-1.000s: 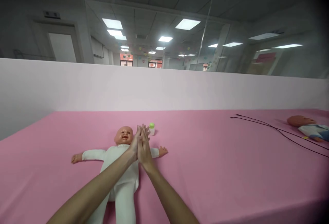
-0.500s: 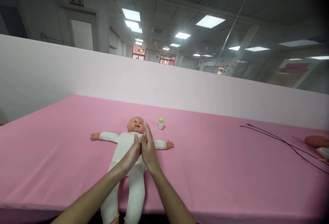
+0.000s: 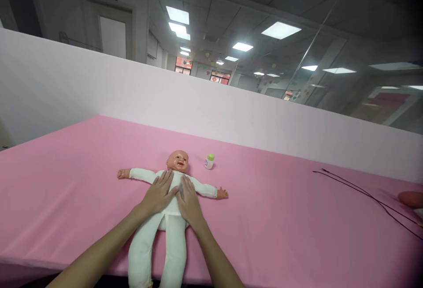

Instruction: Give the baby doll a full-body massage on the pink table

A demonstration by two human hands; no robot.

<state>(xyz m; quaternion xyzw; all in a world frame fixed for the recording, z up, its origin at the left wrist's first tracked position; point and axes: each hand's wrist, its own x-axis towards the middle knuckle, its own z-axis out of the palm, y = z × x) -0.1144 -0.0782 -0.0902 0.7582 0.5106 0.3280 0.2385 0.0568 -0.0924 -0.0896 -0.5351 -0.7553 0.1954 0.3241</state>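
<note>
A baby doll (image 3: 175,206) in a white cloth body lies face up, arms spread wide and legs toward me. My left hand (image 3: 159,193) rests flat on the left side of its chest, fingers stretched toward the doll's head. On the other side of the chest lies my right hand (image 3: 189,200), also flat with fingers extended. The two thumbs come close together over the middle of the chest. Just right of the doll's head stands a small white bottle (image 3: 209,162) with a green cap, untouched.
Pink cloth (image 3: 271,217) covers the table, which meets a low white wall (image 3: 205,102) with glass above it. Dark thin cables (image 3: 360,186) lie at the right. Part of another doll's head (image 3: 411,200) shows at the right edge.
My hands were pressed palm to palm above the doll's chest; now they have parted and lie flat on it. The view has tilted slightly.
</note>
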